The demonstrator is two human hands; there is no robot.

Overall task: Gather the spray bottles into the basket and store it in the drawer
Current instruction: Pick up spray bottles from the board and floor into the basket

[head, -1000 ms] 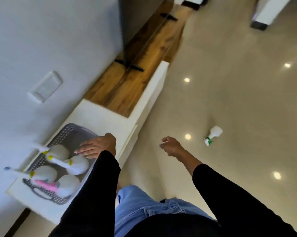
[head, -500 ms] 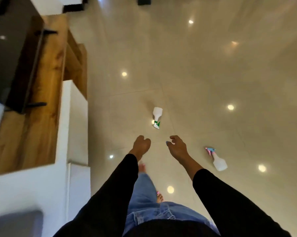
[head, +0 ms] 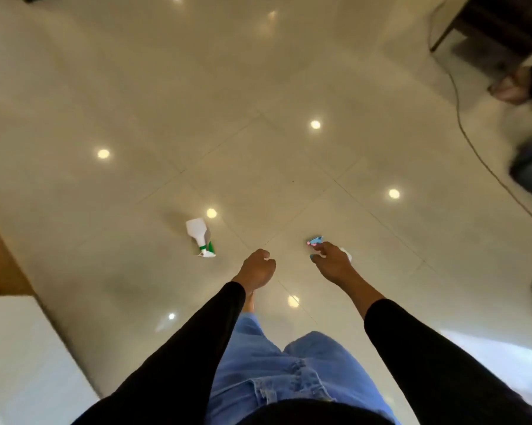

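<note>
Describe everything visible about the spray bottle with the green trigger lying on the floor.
The green-trigger spray bottle lies on its side on the glossy beige tile floor, untouched by either hand. Its body looks like white plastic, wide at the base and narrowing to a slim neck with a green collar, a green trigger and a white nozzle. The base points away from the person and the spray head toward them. It lies ahead and left of the left hand.

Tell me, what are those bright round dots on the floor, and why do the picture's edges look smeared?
Head view: the dots, like this one, are ceiling lights mirrored in the glossy tiled floor. Head view: the right edge and the white cabinet at lower left are streaked with motion blur, while the green-nozzled spray bottle stays fairly sharp.
</note>
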